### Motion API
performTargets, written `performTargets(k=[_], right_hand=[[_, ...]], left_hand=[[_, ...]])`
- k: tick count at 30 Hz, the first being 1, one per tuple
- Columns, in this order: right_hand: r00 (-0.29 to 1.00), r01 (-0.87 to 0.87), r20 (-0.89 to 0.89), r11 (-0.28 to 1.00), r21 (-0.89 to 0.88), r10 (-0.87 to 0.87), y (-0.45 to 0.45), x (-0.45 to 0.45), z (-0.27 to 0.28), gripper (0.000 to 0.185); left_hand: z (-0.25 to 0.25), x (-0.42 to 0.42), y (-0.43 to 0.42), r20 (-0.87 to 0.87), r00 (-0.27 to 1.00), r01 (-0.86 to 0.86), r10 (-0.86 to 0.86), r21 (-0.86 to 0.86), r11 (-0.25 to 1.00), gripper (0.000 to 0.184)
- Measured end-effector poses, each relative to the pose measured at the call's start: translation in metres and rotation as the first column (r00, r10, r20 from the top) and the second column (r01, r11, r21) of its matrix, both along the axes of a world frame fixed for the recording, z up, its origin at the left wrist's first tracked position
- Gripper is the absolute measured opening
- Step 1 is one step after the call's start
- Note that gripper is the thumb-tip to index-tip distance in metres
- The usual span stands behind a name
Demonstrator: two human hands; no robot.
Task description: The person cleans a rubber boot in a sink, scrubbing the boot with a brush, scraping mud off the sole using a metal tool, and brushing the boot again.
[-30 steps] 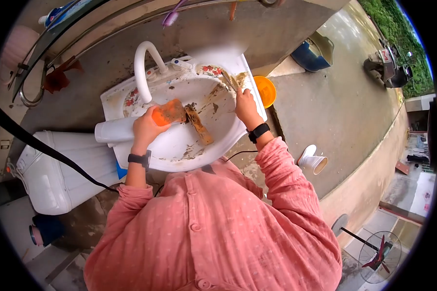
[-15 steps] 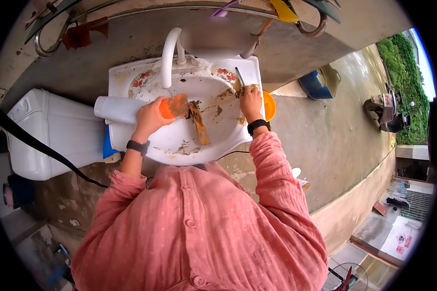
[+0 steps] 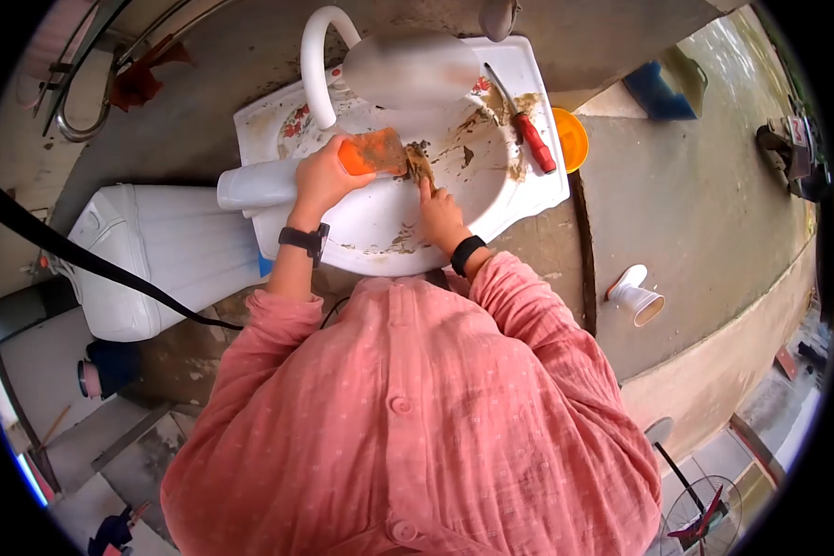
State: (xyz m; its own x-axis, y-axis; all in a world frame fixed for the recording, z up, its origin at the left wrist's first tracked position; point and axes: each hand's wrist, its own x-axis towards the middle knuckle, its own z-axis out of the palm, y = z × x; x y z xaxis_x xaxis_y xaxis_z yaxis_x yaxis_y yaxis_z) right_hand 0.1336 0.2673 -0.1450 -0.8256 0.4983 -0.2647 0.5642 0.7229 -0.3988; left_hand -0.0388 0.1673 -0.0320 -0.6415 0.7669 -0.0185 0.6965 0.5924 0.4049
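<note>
My left hand (image 3: 329, 181) is closed round a cylinder with an orange, mud-caked end (image 3: 354, 157), held over the sink (image 3: 473, 222). A white cylindrical length (image 3: 255, 185) extends left from that hand across the sink's edge; whether both are one piece is hidden by my fingers. My right hand (image 3: 443, 218) grips a muddy brown flat strip (image 3: 419, 167), index finger stretched along it, its far end close to the orange end. A red-handled screwdriver (image 3: 531, 139) lies on the sink's right rim. Mud spatters the white basin.
A white curved faucet (image 3: 315, 74) arches over the back of the sink. An orange-yellow bucket (image 3: 571, 139) stands by its right side, and a blue tub (image 3: 665, 88) farther off. Left is a big white appliance or bin (image 3: 167, 259). On the floor lies a white boot (image 3: 638, 295).
My right hand has let go of the screwdriver on the rim and taken hold of the brown strip that lay in the basin. My left hand keeps its grip. The view has shifted.
</note>
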Motion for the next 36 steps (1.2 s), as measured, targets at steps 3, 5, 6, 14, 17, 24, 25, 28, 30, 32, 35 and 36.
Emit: performTargets(k=[3,5,6,14,17,24,25,28,30,32,35,36], right_hand=[[0.982,0.148,-0.060,0.933,-0.328,-0.177,0.022,0.000,-0.004,0.057],[0.923,0.122,-0.242,0.823,-0.555,-0.299,0.031,0.012,0.024,0.054],[0.921,0.132,-0.234,0.814,-0.565,-0.311,0.029,0.017,0.041,0.054],[0.828,-0.049,-0.459,0.774,-0.631,-0.322,0.001,0.037,0.104,0.046],[0.916,0.003,-0.310,0.777,-0.630,-0.255,-0.005,0.048,0.123,0.044],[0.899,0.006,-0.411,0.944,-0.329,-0.149,0.000,0.001,0.099,0.038],[0.888,0.039,-0.430,0.957,-0.289,-0.166,0.004,-0.013,0.087,0.037],[0.861,0.087,-0.464,0.958,-0.273,-0.210,0.008,-0.018,0.084,0.036],[0.848,0.111,-0.470,0.950,-0.292,-0.243,0.008,-0.008,0.092,0.036],[0.895,0.055,-0.399,0.936,-0.347,-0.201,-0.002,0.017,0.123,0.036],[0.922,0.109,-0.314,0.931,-0.347,-0.225,-0.003,0.020,0.084,0.036],[0.935,0.150,-0.258,0.931,-0.332,-0.243,0.002,0.019,0.069,0.036]], left_hand=[[0.002,0.000,0.000,0.022,1.000,0.019,-0.019,0.013,1.000,0.061],[0.001,0.002,0.001,0.066,0.998,0.008,-0.011,0.038,0.999,0.062],[0.001,0.003,0.000,0.063,0.998,-0.014,0.013,0.026,1.000,0.060],[-0.010,0.001,-0.007,0.085,0.996,-0.030,0.024,0.073,0.997,0.060],[-0.004,0.004,-0.004,0.050,0.997,-0.060,0.059,0.025,0.998,0.057],[-0.010,0.009,-0.003,0.022,0.999,-0.048,0.047,0.053,0.997,0.061],[-0.008,0.008,-0.002,0.023,0.999,-0.035,0.034,0.042,0.998,0.062],[-0.008,0.003,-0.003,0.025,0.999,-0.037,0.037,0.024,0.999,0.063],[-0.010,0.001,-0.003,0.042,0.998,-0.043,0.041,0.052,0.998,0.065],[-0.013,0.001,-0.003,0.071,0.996,-0.059,0.054,0.076,0.995,0.067],[-0.016,0.004,-0.009,0.107,0.992,-0.080,0.064,0.151,0.985,0.069],[-0.016,0.004,-0.010,0.105,0.993,-0.077,0.061,0.151,0.986,0.069]])
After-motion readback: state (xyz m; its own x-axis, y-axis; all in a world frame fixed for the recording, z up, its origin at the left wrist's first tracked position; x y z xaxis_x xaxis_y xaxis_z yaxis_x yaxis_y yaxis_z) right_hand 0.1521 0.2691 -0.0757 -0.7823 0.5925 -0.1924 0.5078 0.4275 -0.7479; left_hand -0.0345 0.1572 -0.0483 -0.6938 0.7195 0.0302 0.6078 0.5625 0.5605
